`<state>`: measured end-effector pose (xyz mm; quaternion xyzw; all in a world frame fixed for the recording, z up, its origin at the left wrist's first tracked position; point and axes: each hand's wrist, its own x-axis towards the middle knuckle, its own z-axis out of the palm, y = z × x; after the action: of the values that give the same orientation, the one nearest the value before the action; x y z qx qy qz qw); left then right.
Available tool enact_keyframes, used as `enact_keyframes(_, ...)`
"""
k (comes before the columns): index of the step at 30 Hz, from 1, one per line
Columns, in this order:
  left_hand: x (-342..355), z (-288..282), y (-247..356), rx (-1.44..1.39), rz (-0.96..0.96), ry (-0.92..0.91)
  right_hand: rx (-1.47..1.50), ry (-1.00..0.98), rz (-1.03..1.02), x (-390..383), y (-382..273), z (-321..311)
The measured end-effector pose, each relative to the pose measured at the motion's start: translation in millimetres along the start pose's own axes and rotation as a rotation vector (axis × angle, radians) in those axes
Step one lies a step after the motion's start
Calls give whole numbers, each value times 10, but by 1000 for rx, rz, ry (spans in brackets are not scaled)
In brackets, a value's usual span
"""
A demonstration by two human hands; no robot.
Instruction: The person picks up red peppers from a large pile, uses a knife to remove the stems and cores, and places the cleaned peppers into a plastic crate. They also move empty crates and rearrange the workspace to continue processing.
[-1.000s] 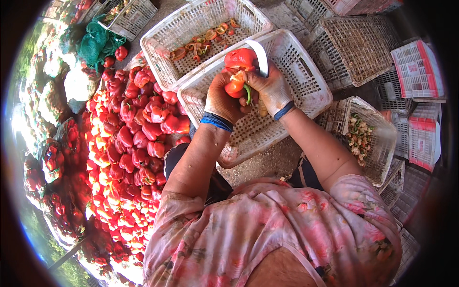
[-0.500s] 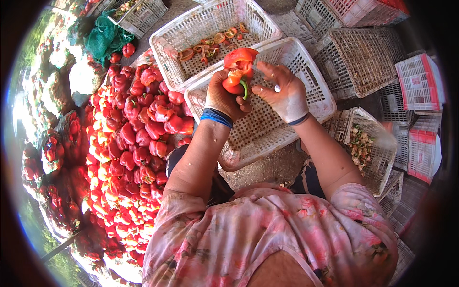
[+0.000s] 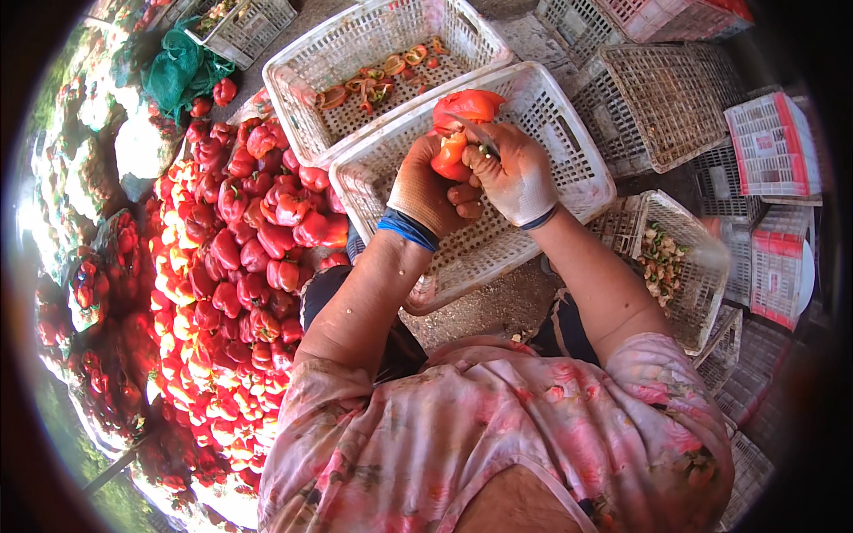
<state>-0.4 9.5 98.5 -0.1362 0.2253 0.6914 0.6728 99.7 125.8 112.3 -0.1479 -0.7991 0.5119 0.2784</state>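
Note:
A cut-open red bell pepper point(image 3: 469, 107) is held over the nearer white crate point(image 3: 355, 191). My left hand point(image 3: 426, 188), in a pale work glove with bare fingertips, is closed around its lower left side. From the other side my gloved right hand point(image 3: 517, 173) presses against the pepper, fingers curled. A thin grey blade point(image 3: 478, 133), seemingly of a small knife, sticks out of that hand and lies against the pepper; its handle is hidden. The pepper's stem is covered by my fingers.
A large heap of red bell peppers point(image 3: 253, 258) lies to my left. Beyond the nearer crate, another white crate point(image 3: 293, 84) contains pepper scraps. At right stands a crate of pale trimmings point(image 3: 662, 262), beside stacked crates point(image 3: 769, 147). Green netting point(image 3: 182, 75) lies at far left.
My right hand has moved left onto the pepper and its spread fingers have curled in. The blade now shows against the pepper. The green stem is now hidden.

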Motion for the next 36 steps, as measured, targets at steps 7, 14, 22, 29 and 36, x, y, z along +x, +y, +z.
enact_keyframes(7,9,113,-150,175,171,166,367,52,590,135,-39,21)
enact_keyframes(14,105,124,-146,449,387,248,631,162,598,178,-4,-67)
enact_keyframes(22,267,68,-200,404,282,239,912,186,921,206,152,-185)
enact_keyframes(29,263,93,-137,496,398,343,240,274,297,157,352,-176)
enact_keyframes(36,364,54,-366,1427,1157,693,528,166,486,108,241,-113)
